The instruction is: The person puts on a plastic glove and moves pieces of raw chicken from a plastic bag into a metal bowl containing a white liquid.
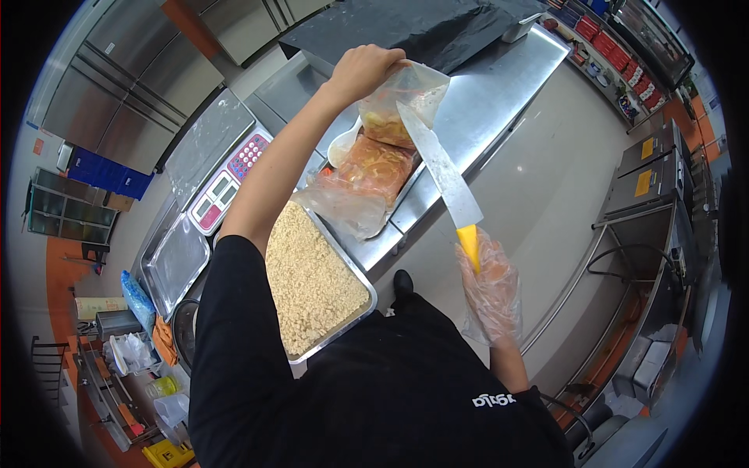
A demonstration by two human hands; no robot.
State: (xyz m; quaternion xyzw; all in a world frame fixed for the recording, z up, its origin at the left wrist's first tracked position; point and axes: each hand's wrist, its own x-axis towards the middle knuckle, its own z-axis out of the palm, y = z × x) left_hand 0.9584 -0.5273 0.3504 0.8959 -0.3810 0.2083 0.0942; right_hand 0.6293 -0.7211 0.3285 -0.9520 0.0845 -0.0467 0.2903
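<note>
My bare left hand (364, 71) grips the upper edge of a clear plastic bag (430, 88) and holds it raised. Inside the bag's lower part sits something yellowish and wet. Below it lies a slab of orange-pink marinated food, likely raw meat (374, 167), with loose plastic film (345, 205) spread on its near side. My right hand (491, 286), in a clear disposable glove, is closed around the yellow handle of a wide-bladed knife (445, 172). The blade points up and left, its tip overlapping the bag in view; whether they touch I cannot tell. A white scoop or spoon (342, 146) rests left of the slab.
A metal tray (370, 304) of pale crumbs stands close to my body. A digital scale (225, 181) and another metal tray (175, 257) are to the left. Black plastic sheeting (409, 29) covers the far end of the steel counter (497, 93). Steel equipment (649, 169) stands at right.
</note>
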